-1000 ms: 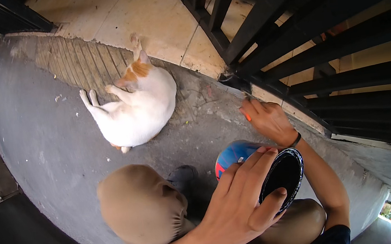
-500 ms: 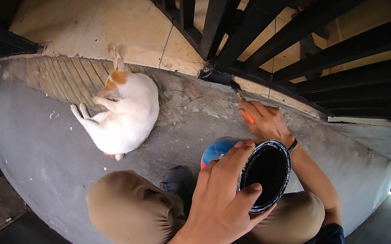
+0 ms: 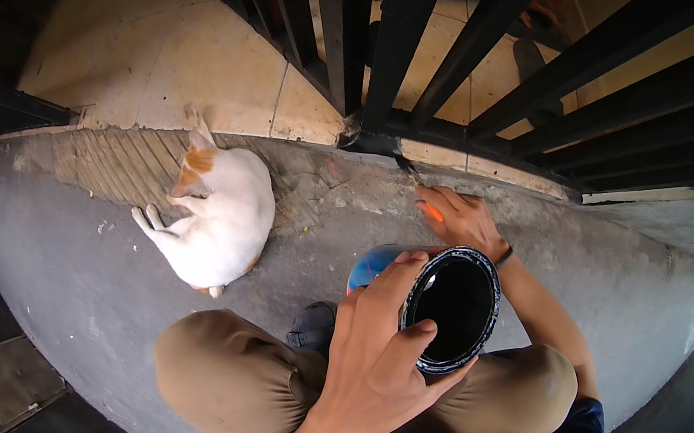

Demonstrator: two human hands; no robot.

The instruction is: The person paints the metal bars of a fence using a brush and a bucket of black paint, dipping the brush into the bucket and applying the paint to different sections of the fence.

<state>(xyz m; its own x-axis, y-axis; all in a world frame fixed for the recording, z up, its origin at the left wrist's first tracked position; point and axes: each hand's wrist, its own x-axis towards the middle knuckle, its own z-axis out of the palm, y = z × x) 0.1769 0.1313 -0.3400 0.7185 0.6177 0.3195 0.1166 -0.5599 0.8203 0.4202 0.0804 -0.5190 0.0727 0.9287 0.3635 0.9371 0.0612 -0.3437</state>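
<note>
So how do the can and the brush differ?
The can is broad and round, the brush slim. The can opens toward the camera; the brush points toward the black bars. The left hand holds the can, the right hand the brush. Both show black.

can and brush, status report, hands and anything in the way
Left hand gripping open can, dark inside. Right hand holding orange-handled brush, tip near lower edge of black gate. White-and-orange cat lying left, apart from both hands.

From afar, I have my left hand (image 3: 373,344) cupped, thumb apart from its fingers; my right hand (image 3: 463,220) reaches farther forward, fingers curled closed.
</note>
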